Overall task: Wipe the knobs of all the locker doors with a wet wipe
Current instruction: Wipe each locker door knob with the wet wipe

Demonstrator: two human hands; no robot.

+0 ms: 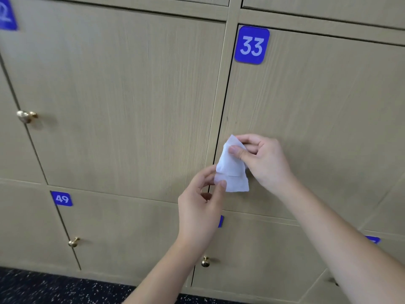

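Three brass knobs are seen uncovered: one at the left edge of an upper door [25,116], one under plate 49 [73,242], one on the lower middle door [205,262]. The wet wipe [231,172] is held folded before door 33 [317,128], its lower corner pinched by the left hand [200,207] and its top pinched between thumb and fingers of the right hand [263,161]. Door 33's own knob cannot be seen, being presumably hidden behind the hands. The wipe is best refolded to a clean damp face, then wrapped fully round each knob and twisted, stem included.
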